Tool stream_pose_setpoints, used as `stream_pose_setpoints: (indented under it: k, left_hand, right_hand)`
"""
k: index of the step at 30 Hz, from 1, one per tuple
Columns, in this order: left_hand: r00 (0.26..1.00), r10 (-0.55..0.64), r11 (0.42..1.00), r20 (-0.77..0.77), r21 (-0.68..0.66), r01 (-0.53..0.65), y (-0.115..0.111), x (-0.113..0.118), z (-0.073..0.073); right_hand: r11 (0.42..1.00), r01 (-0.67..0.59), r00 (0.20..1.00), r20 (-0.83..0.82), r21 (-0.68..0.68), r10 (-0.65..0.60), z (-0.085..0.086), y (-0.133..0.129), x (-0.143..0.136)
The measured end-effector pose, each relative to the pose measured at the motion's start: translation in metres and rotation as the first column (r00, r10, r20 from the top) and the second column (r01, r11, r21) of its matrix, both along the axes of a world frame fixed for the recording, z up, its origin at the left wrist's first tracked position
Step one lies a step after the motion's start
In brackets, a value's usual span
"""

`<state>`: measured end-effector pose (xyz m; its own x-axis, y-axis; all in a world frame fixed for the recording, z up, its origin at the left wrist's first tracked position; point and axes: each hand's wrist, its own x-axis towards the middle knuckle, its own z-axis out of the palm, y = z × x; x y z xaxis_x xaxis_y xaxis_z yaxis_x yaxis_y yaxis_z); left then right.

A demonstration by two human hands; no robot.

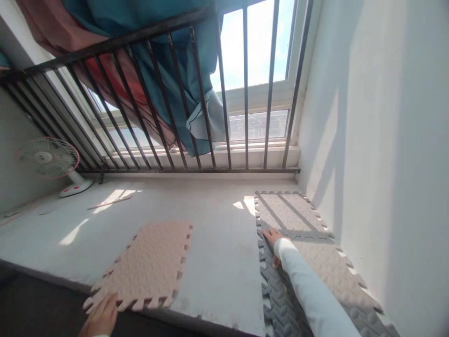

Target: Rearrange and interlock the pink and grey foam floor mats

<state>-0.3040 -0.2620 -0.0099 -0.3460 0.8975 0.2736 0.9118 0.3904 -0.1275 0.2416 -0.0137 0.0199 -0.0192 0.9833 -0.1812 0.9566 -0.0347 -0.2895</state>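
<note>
A pink foam mat tile (150,262) with toothed edges lies at the front of the white ledge, its near corner over the edge. My left hand (102,314) holds that corner, fingers closed on it. At the right, grey foam tiles (321,262) are joined in a strip along the wall. My right hand (274,241) rests on the strip's left edge near the seam between two tiles, its fingers spread and the thumb pointing down. Nothing shows in its grip.
A white fan (49,159) stands at the far left. Dark metal railing (196,172) runs along the back, with blue and pink curtains (182,93) behind it. A thin strip (110,202) lies on the ledge (220,262). A white wall (393,154) bounds the right.
</note>
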Motion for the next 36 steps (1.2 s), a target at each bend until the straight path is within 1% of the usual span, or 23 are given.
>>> stream_pose_setpoints:
  k: [1, 3, 5, 7, 10, 14, 16, 18, 19, 20, 21, 22, 23, 24, 25, 26, 28, 32, 36]
  left_hand:
    - [1.000, 0.012, 0.999, -0.014, -0.035, -0.012, -0.004, 0.001, -0.002]
    - [0.998, 0.036, 0.996, -0.048, -0.080, -0.039, -0.003, 0.003, 0.002]
    - [0.996, 0.055, 0.992, -0.073, -0.107, -0.062, 0.005, 0.004, 0.013]
    - [0.995, 0.063, 0.989, -0.074, -0.129, -0.072, 0.016, 0.002, 0.024]
    - [0.999, 0.045, 0.988, -0.021, -0.150, -0.047, 0.025, -0.006, 0.035]
    - [0.997, 0.055, 0.984, 0.056, -0.171, -0.045, 0.023, -0.012, 0.042]
    - [0.995, 0.084, 0.977, 0.045, -0.199, -0.074, 0.023, -0.004, 0.049]
    - [0.996, 0.084, 0.975, 0.039, -0.208, -0.074, 0.027, 0.016, 0.056]
    - [0.997, 0.046, 0.977, 0.059, -0.212, -0.033, 0.030, 0.029, 0.059]
    - [0.994, -0.027, 0.973, 0.103, -0.224, 0.050, 0.035, 0.044, 0.061]
    - [0.976, -0.141, 0.951, 0.168, -0.251, 0.181, 0.040, 0.059, 0.062]
    - [0.932, -0.265, 0.899, 0.246, -0.287, 0.331, 0.045, 0.074, 0.062]
    - [0.882, -0.355, 0.834, 0.310, -0.321, 0.449, 0.051, 0.089, 0.061]
    - [0.838, -0.412, 0.775, 0.357, -0.347, 0.529, 0.056, 0.101, 0.060]
    - [0.810, -0.439, 0.730, 0.389, -0.372, 0.573, 0.061, 0.111, 0.058]
    - [0.803, -0.439, 0.708, 0.402, -0.395, 0.585, 0.066, 0.118, 0.057]
    - [0.813, -0.411, 0.698, 0.411, -0.432, 0.571, 0.073, 0.127, 0.056]
    - [0.836, -0.364, 0.704, 0.410, -0.467, 0.536, 0.081, 0.131, 0.056]
    - [0.825, -0.371, 0.721, 0.427, -0.428, 0.545, 0.080, 0.132, 0.054]
  right_hand:
    - [0.999, -0.021, 0.999, 0.029, -0.033, 0.022, 0.005, -0.007, 0.003]
    - [0.997, -0.035, 0.995, 0.090, -0.073, 0.042, 0.013, -0.023, 0.007]
    - [0.999, 0.013, 0.991, 0.135, -0.049, -0.006, 0.019, -0.044, 0.009]
    - [0.997, 0.074, 0.986, 0.153, -0.019, -0.070, 0.021, -0.069, 0.006]
    - [0.990, 0.140, 0.974, 0.176, 0.021, -0.142, 0.018, -0.106, -0.004]
    - [0.992, 0.118, 0.975, 0.183, 0.052, -0.126, 0.009, -0.148, -0.016]
    - [0.993, 0.110, 0.976, 0.183, 0.045, -0.117, 0.006, -0.166, -0.022]
    - [0.992, 0.117, 0.974, 0.188, 0.053, -0.125, 0.007, -0.182, -0.028]
    - [0.992, 0.119, 0.973, 0.191, 0.052, -0.127, 0.008, -0.190, -0.031]
    - [0.992, 0.117, 0.973, 0.194, 0.040, -0.123, 0.010, -0.197, -0.035]
    - [0.993, 0.113, 0.973, 0.199, 0.021, -0.115, 0.012, -0.204, -0.039]
    - [0.994, 0.107, 0.973, 0.207, -0.002, -0.104, 0.015, -0.209, -0.043]
    - [0.995, 0.100, 0.972, 0.218, -0.023, -0.092, 0.018, -0.214, -0.047]
    - [0.995, 0.095, 0.969, 0.231, -0.032, -0.085, 0.021, -0.219, -0.051]
    - [0.995, 0.092, 0.966, 0.246, -0.031, -0.081, 0.024, -0.222, -0.054]
    - [0.996, 0.088, 0.963, 0.258, -0.023, -0.079, 0.026, -0.226, -0.056]
    - [0.997, 0.075, 0.963, 0.262, -0.009, -0.070, 0.030, -0.232, -0.058]
    - [0.999, 0.042, 0.970, 0.238, 0.010, -0.043, 0.032, -0.242, -0.057]
    - [0.998, 0.055, 0.972, 0.229, 0.006, -0.055, 0.033, -0.249, -0.054]
